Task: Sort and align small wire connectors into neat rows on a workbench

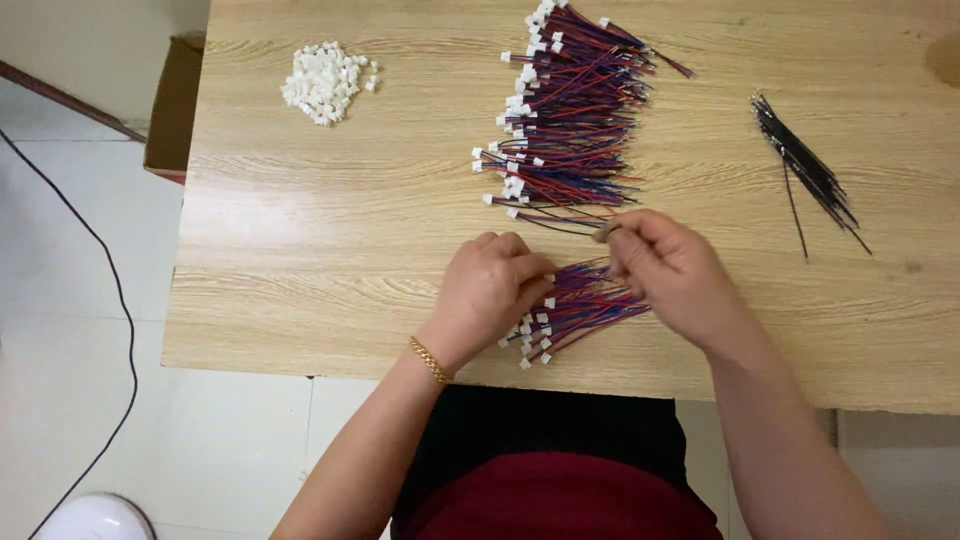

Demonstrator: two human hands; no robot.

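Low in the frame's centre, the left hand point(492, 290) and right hand point(665, 268) pinched a small bundle of wires point(585, 305) — fingers curled closed. Done well, the white plugs point(535, 335) had to stay level — the grip light.

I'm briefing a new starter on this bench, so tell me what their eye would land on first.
First, the two hands at the near edge of the wooden table: left hand and right hand grip a small bundle of red and blue wires with white plugs. Just beyond lies the long spread of finished wires. A heap of white connectors sits far left, thin black wires far right.
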